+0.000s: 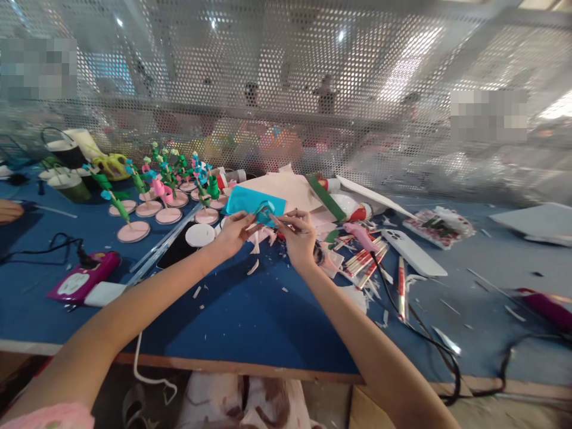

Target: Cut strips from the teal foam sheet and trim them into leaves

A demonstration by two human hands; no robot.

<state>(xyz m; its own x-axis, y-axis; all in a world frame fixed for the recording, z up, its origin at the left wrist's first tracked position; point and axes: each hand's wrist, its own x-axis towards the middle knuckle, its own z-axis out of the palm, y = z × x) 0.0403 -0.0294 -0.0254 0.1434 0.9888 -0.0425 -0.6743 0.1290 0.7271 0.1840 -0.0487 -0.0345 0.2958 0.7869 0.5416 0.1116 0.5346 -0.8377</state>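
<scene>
Between my two hands, just above the table, is a small curled strip of blue paper [264,215]. My left hand [236,231] pinches its left side, and my right hand [295,233] pinches its right side. Behind it lies a flat sheet of blue paper [243,199], resting against a larger pale pink sheet [292,189]. Pink paper scraps [263,238] lie under my fingers. Left of my hands stand several small paper flower pieces on round pink bases [133,231], with green, blue and pink rolled paper on thin sticks.
A pink glue gun [360,236] with a black cord lies right, among red-and-white sticks [366,262] and a white phone [413,253]. A purple power strip [89,275] is at left. Another person's hand [9,211] rests at the far left. A perforated metal panel [286,77] stands behind.
</scene>
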